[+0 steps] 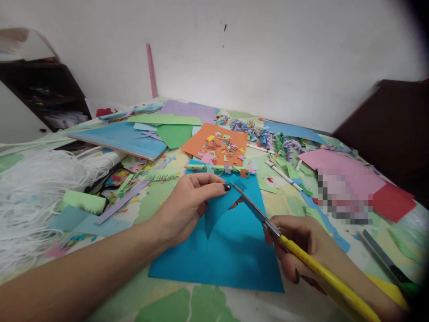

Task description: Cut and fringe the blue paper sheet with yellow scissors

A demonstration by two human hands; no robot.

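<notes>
Head view showed the left hand [187,203] pinching a curved, matte blue paper piece [217,208], while the right hand [301,243] gripped yellow-handled scissors [268,223], their metal blades at its edge.

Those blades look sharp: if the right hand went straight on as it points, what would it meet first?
Most likely the blue paper piece pinched by the left hand: the scissors in the right hand point at its edge.

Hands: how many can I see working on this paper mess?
2. The left hand, centre, pinches a blue paper piece above a larger blue sheet; the right hand, lower right, holds yellow scissors, blades at that piece. No other person's hands show.
</notes>
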